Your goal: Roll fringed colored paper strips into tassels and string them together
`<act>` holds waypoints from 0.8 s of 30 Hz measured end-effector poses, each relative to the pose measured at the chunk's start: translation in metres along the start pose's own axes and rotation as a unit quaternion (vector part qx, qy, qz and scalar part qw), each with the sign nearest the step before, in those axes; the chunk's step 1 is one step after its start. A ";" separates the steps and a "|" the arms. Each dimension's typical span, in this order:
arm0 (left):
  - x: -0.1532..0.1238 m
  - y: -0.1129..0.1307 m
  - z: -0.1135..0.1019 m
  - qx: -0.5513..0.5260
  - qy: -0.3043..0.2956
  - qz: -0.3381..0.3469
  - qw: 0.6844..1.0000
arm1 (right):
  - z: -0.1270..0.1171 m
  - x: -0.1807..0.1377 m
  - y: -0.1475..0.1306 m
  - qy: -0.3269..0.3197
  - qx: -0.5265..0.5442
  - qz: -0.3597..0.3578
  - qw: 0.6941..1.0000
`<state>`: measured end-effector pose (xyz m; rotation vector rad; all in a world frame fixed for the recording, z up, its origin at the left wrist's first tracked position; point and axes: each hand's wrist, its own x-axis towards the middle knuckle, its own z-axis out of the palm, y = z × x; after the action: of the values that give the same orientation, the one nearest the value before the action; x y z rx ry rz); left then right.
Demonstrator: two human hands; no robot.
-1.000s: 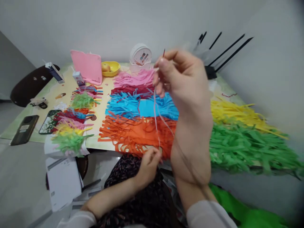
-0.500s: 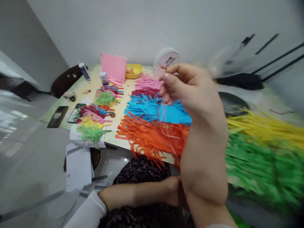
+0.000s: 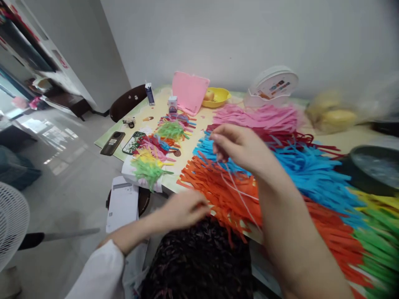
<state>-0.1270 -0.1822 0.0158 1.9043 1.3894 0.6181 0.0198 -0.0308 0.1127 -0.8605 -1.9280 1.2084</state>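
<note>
Both hands are up over the near edge of a craft table. Right hand [image 3: 240, 147] is raised centre-frame, thumb & fingertips pinched shut on a thin pale thread [image 3: 241, 195]. That thread hangs from the pinch, running down & to the right past the wrist, over the orange fringed paper [image 3: 218, 191]. Left hand [image 3: 183, 207] sits lower & nearer, just left of the orange fringe, fingers curled together; it's blurred, so can't tell whether it grips the thread's lower end or anything else. Thread lies between the two hands, closer to the right one.

Behind the right hand: blue fringed paper [image 3: 311, 170], then dark red strips, then pink fringed paper [image 3: 258, 116] farther back. Green fringe [image 3: 380, 245] at far right, near edge.

Left part of the table: small multicolour tassels [image 3: 156, 153] in a pile, w/ two phones [image 3: 124, 143] beside them. Far side: pink case [image 3: 190, 91], yellow bowl [image 3: 218, 96], round white container [image 3: 272, 85]. Dark patterned fabric [image 3: 202, 257] covers the lap below the hands.
</note>
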 end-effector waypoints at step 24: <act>0.026 -0.124 -0.112 0.548 0.020 0.066 0.834 | 0.130 0.109 0.111 -0.141 -0.343 0.077 0.926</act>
<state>-0.2761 -0.1058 -0.0062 2.8747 1.8492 -0.1990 -0.1276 0.0367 -0.0093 -1.2599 -2.6255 0.7539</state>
